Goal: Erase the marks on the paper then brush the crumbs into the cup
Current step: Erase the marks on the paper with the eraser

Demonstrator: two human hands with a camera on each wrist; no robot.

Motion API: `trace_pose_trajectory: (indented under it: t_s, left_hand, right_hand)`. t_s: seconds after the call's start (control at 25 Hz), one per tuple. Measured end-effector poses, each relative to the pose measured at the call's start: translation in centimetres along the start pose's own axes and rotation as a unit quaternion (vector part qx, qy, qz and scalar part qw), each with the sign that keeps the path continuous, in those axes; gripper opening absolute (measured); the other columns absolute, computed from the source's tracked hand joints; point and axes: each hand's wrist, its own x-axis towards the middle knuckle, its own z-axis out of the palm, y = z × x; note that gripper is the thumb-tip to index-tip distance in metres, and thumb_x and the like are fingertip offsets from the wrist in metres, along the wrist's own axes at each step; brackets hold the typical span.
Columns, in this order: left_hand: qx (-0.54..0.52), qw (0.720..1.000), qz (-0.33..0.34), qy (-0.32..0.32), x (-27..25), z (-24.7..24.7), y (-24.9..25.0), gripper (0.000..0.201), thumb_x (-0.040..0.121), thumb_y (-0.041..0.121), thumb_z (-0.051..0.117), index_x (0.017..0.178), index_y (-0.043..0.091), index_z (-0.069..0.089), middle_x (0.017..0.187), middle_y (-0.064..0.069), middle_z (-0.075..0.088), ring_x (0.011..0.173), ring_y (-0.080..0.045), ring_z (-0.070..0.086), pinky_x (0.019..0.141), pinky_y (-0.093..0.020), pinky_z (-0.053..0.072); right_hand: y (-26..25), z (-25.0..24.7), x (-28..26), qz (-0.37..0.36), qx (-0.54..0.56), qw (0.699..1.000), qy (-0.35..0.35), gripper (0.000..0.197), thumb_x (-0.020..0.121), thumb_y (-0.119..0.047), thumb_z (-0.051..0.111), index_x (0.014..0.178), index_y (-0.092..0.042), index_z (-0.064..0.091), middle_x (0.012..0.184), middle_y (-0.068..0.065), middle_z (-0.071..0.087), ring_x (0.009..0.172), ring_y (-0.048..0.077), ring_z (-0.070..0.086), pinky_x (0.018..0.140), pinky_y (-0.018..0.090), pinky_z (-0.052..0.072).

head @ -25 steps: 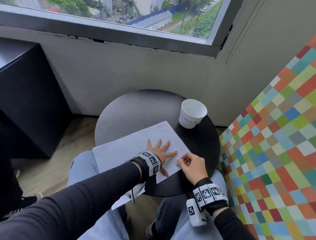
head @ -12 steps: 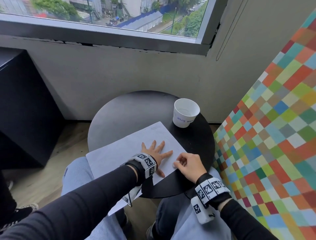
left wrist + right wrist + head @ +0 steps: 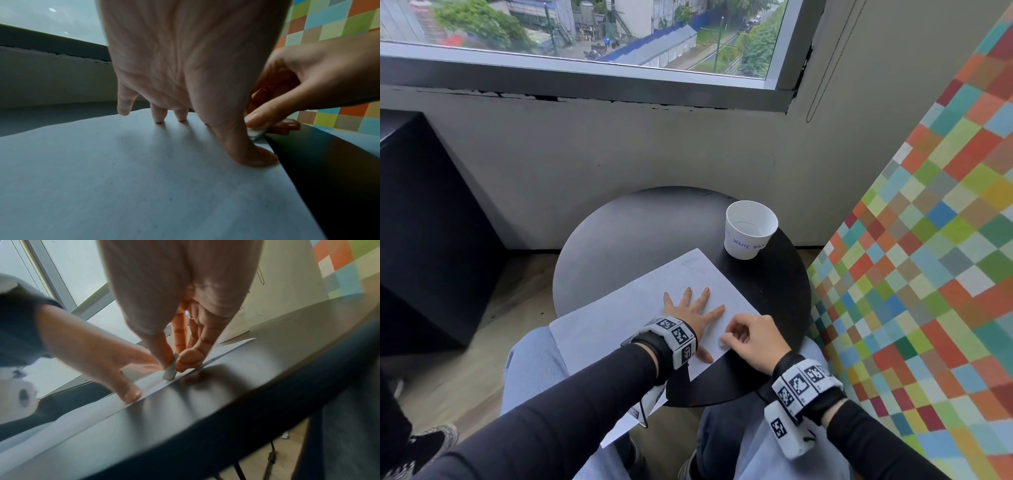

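A white sheet of paper (image 3: 619, 318) lies on the round black table (image 3: 640, 226), its near corner hanging over my lap. My left hand (image 3: 693, 308) lies flat on the paper with fingers spread, pressing it down (image 3: 185, 78). My right hand (image 3: 750, 337) pinches a small white eraser (image 3: 170, 369) between thumb and fingers, its tip on the paper's right edge beside my left thumb (image 3: 244, 151). The eraser (image 3: 255, 134) peeks out behind that thumb. A white paper cup (image 3: 750, 229) labelled in pen stands upright at the table's far right. Faint dark specks dot the paper (image 3: 144, 162).
A wall with a window sill (image 3: 585, 82) rises behind the table. A coloured checkered panel (image 3: 928, 274) stands close on the right. A dark cabinet (image 3: 424, 233) is at the left. My knees (image 3: 534, 370) sit under the table's near edge.
My right hand with the eraser has shifted slightly left and inward along the paper's right edge. The left hand stays flat on the paper. The head view drifted a little.
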Motion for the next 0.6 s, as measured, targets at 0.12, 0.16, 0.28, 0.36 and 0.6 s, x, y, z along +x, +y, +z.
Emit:
trace_pose_trajectory:
  t_s: [0.12,0.16,0.28,0.36,0.6]
  left_hand:
    - [-0.001,1.000,0.000,-0.001,0.1,0.1,0.0,0.112,0.080,0.067,0.065,0.154,0.041,-0.015,0.162,-0.001,-0.027,0.150,-0.037,-0.015,0.113,-0.072,0.005]
    - [-0.002,1.000,-0.001,0.000,0.1,0.1,0.0,0.112,0.080,0.067,0.065,0.154,0.041,-0.015,0.162,-0.001,-0.027,0.150,-0.036,-0.016,0.113,-0.072,0.005]
    - [-0.006,1.000,0.001,0.000,0.1,0.2,-0.1,0.111,0.081,0.066,0.065,0.153,0.041,-0.016,0.161,-0.001,-0.028,0.149,-0.036,-0.017,0.113,-0.071,0.006]
    - [-0.007,1.000,0.005,0.000,0.1,0.1,-0.2,0.111,0.081,0.066,0.065,0.153,0.042,-0.016,0.161,0.000,-0.028,0.149,-0.036,-0.017,0.113,-0.071,0.005]
    - [-0.010,1.000,0.003,0.012,0.0,0.3,-0.4,0.117,0.078,0.068,0.065,0.156,0.033,-0.015,0.162,0.002,-0.025,0.150,-0.034,-0.015,0.113,-0.070,0.006]
  right_hand:
    - [0.4,-0.6,0.8,0.031,0.015,0.998,0.056,0.011,0.075,-0.018,0.073,0.069,-0.014,0.066,0.056,-0.007,0.056,0.053,-0.001,0.051,0.057,0.009,0.039]
    - [0.2,-0.5,0.8,0.020,0.010,0.999,0.038,0.010,0.076,-0.019,0.073,0.069,-0.015,0.066,0.056,-0.007,0.057,0.052,0.000,0.051,0.057,0.009,0.039]
    - [-0.2,0.0,0.7,-0.002,-0.013,1.000,-0.025,0.010,0.076,-0.022,0.073,0.072,-0.017,0.066,0.062,-0.004,0.061,0.053,0.003,0.050,0.058,0.010,0.041]
    - [0.2,-0.3,1.3,0.026,0.001,0.999,0.043,0.012,0.076,-0.021,0.073,0.069,-0.017,0.064,0.061,-0.004,0.061,0.053,0.003,0.050,0.058,0.009,0.040]
    - [-0.1,0.2,1.2,0.007,-0.009,1.000,0.001,0.011,0.076,-0.023,0.073,0.072,-0.016,0.067,0.063,-0.005,0.061,0.056,0.005,0.052,0.061,0.014,0.044]
